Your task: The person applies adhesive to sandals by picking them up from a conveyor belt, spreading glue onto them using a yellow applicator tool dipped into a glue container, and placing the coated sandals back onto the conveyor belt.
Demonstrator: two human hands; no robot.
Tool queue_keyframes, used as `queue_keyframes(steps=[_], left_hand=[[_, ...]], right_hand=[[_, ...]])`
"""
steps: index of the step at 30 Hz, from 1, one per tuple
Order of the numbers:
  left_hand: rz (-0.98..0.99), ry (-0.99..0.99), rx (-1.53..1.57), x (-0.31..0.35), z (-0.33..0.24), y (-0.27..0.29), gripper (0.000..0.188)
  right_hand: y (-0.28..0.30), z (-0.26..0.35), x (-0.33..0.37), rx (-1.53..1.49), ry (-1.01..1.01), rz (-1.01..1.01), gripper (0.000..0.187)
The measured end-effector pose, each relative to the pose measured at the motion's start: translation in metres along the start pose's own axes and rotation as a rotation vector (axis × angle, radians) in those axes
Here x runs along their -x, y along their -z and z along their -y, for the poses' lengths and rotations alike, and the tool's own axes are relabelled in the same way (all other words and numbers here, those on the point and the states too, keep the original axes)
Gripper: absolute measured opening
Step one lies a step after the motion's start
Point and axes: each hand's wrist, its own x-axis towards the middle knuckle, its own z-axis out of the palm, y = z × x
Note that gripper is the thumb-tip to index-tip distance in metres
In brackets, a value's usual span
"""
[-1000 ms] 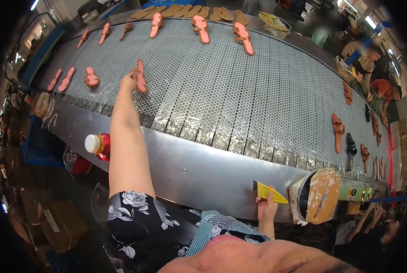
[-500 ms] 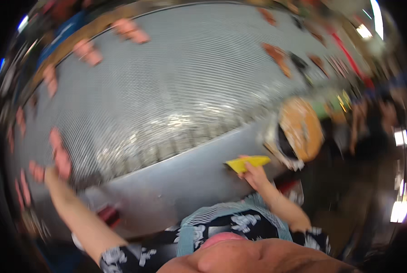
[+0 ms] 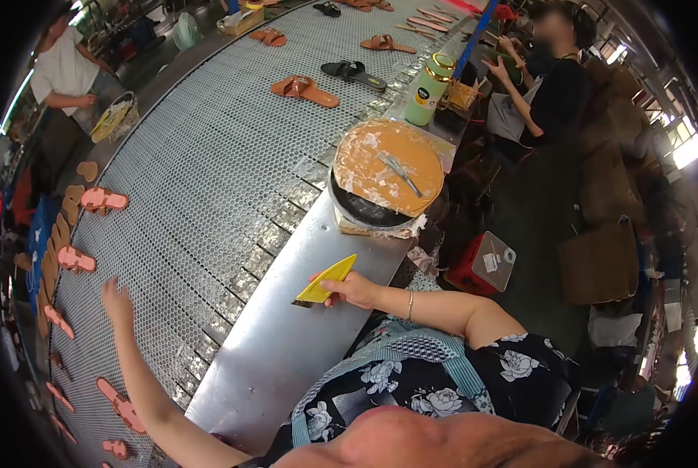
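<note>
My right hand (image 3: 354, 290) grips a flat, pointed yellow piece (image 3: 329, 279) with a dark lower edge; I cannot tell its kind. It is over the smooth metal ledge (image 3: 275, 343). My left arm reaches over the grey mesh conveyor (image 3: 201, 164). My left hand (image 3: 116, 303) is open there, fingers apart, with nothing seen in it. Nearest to it is a pink sandal (image 3: 76, 259) by the belt's far edge. Other pink pieces lie along the belt, one a pink sandal (image 3: 120, 403) beside my left forearm.
A pail with an orange lid (image 3: 388, 168) stands on the ledge; a thin grey tool (image 3: 400, 173) lies on the lid. Behind it is a green bottle (image 3: 429, 92). Brown sandals (image 3: 305, 90) and a black sandal (image 3: 354, 74) lie farther up. Co-workers are at upper left and upper right.
The view has swung right, bringing the pail and far belt closer to the middle. My left hand has left the pink sandal it was at. The yellow piece stays in my right hand.
</note>
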Motion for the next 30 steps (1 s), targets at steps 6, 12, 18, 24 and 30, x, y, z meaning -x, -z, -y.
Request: queue_keyframes(steps=[6, 12, 18, 24, 30], left_hand=[[0.279, -0.438, 0.184, -0.070, -0.289, -0.019, 0.042], [0.354, -0.616, 0.121, -0.129, -0.457, -0.074, 0.046], [0.436, -0.425, 0.080, -0.179, -0.590, -0.130, 0.059], [0.466, -0.306, -0.110, -0.217, -0.629, -0.169, 0.066], [0.337, -0.290, 0.100, -0.228, -0.617, -0.188, 0.056]], right_hand=[[0.014, 0.002, 0.005, -0.095, 0.069, -0.018, 0.034], [0.014, 0.000, -0.003, -0.246, -0.054, 0.044, 0.047], [0.025, 0.007, -0.004, -0.321, -0.050, 0.184, 0.047], [0.031, 0.007, -0.013, -0.400, -0.042, 0.218, 0.047], [0.032, 0.013, -0.018, -0.446, 0.029, 0.269, 0.045]])
